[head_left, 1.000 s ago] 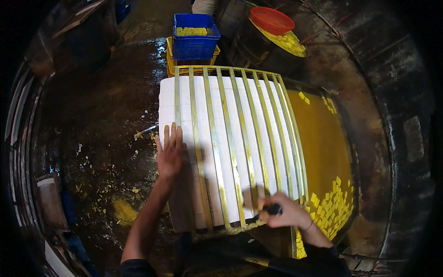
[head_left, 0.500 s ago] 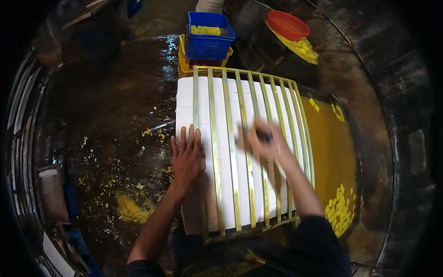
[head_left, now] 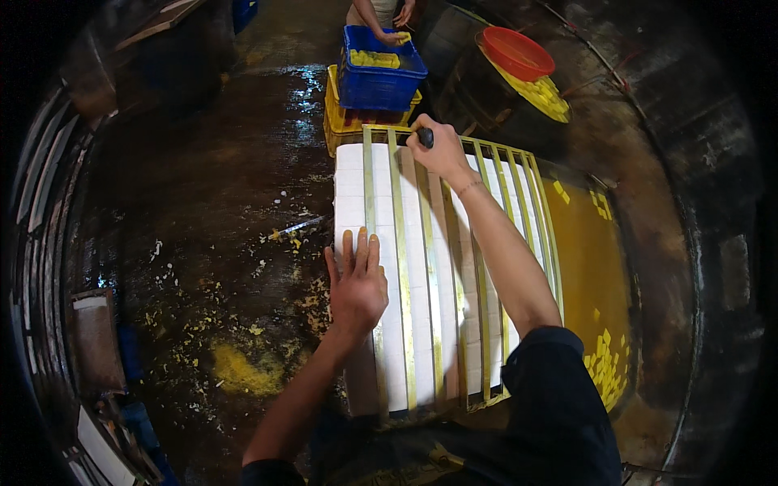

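A broad white slab [head_left: 350, 190], scored into small squares, lies in front of me under a yellowish slatted frame [head_left: 408, 300]. My left hand [head_left: 356, 296] rests flat near the slab's left side, its fingers stretched and slightly apart, on the slab and by the leftmost slat. At the far edge of the frame, my right hand [head_left: 444, 154] is closed around the dark handle of a tool [head_left: 425, 138]. Whatever extends beyond that handle is hidden. My right forearm crosses over the slats and casts a shadow on the slab.
Beyond the slab, a blue crate [head_left: 382, 91] sits on yellow crates [head_left: 344, 125]; another person's hand [head_left: 395, 37] holds a yellow piece over it. A red basin [head_left: 519, 54] rests on a drum of yellow pieces. To the right, yellow squares [head_left: 606, 368] float in a yellow-brown vat [head_left: 579, 259].
My right hand has moved from mid-frame to its far edge with the dark-handled tool. The view has shifted slightly. Another person's hands have appeared over the blue crate.
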`<control>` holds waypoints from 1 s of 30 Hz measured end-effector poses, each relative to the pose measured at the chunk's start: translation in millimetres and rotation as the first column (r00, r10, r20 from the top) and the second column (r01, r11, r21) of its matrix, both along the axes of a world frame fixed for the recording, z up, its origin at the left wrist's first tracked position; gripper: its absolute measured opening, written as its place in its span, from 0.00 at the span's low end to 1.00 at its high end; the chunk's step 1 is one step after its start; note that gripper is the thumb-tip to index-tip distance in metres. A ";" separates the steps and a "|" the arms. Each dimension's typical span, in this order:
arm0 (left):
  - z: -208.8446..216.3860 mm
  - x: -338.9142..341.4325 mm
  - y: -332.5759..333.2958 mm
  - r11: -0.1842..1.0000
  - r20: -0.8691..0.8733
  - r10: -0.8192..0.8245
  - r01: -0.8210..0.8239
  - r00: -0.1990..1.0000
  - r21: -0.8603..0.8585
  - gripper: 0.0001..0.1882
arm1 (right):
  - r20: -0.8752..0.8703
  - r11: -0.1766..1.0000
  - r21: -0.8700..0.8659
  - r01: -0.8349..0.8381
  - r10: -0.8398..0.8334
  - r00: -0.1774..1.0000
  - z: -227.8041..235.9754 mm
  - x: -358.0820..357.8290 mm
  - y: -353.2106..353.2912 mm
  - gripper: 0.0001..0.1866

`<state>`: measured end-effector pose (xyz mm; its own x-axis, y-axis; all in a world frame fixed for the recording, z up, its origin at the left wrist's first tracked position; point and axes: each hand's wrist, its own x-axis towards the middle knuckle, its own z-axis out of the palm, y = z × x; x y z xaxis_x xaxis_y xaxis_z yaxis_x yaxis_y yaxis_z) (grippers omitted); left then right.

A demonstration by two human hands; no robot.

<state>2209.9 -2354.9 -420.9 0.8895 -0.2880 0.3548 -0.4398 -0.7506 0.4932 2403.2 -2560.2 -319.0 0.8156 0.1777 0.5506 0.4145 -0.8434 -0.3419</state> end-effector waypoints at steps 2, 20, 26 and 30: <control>-0.5 1.9 9.8 0.999 -0.026 0.015 -0.014 1.000 0.046 0.29 | -0.100 0.999 0.034 -0.015 0.018 0.995 -6.8 -10.5 8.2 0.11; 6.5 0.6 8.2 0.995 -0.078 -0.006 0.014 0.997 0.103 0.29 | -0.169 0.998 0.070 0.002 0.010 0.986 20.9 -17.2 63.1 0.13; -1.9 4.7 22.4 0.996 -0.102 0.018 -0.009 0.995 0.089 0.29 | -0.256 0.994 0.072 -0.080 0.096 0.962 4.5 -77.8 84.2 0.11; -16.8 13.3 39.4 0.994 -0.118 0.068 -0.056 0.991 0.097 0.32 | -0.673 0.935 0.354 -0.006 0.260 0.693 32.9 -272.5 112.1 0.08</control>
<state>2223.2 -2315.5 -437.8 0.9413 -0.2578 0.2179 -0.3324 -0.8199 0.4662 2130.7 -2448.0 -286.0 0.9610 0.2452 -0.1281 0.0461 -0.5986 -0.7997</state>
